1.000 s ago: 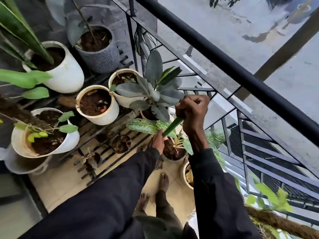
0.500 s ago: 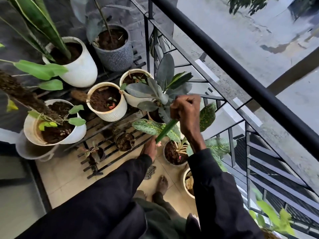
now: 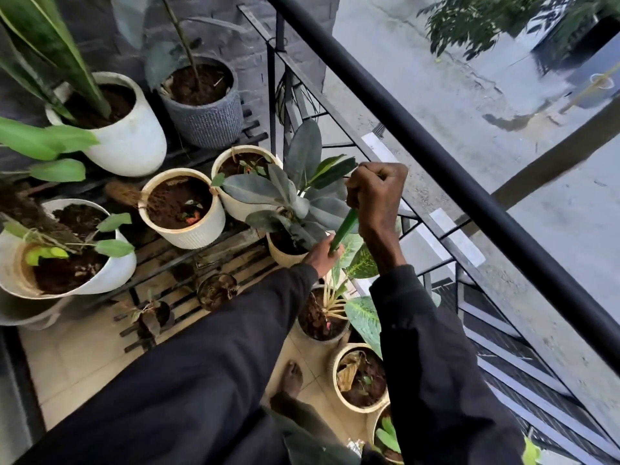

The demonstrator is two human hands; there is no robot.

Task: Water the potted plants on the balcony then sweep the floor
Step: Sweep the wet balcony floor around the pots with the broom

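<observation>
Both my hands hold a green tube-like piece [image 3: 344,229], perhaps a hose end, above the potted plants. My right hand [image 3: 377,196] grips its upper end in a fist. My left hand [image 3: 323,255] grips its lower end. Under them stands a plant with grey-green leaves [image 3: 295,196] in a cream pot [image 3: 281,255]. A spotted-leaf plant [image 3: 360,263] grows from a pot [image 3: 322,322] just below. Several more pots stand on a slatted rack [image 3: 214,250] to the left.
A black balcony railing [image 3: 436,156] runs diagonally on the right, with the street beyond. White pots [image 3: 134,142] and a grey ribbed pot [image 3: 208,119] sit at the back. More pots [image 3: 360,377] stand by my bare feet [image 3: 292,377] on the tiled floor [image 3: 77,360].
The view has shifted, so pots appear further right and down. My left hand has risen along the green piece and now holds its lower end; my right hand keeps its grip.
</observation>
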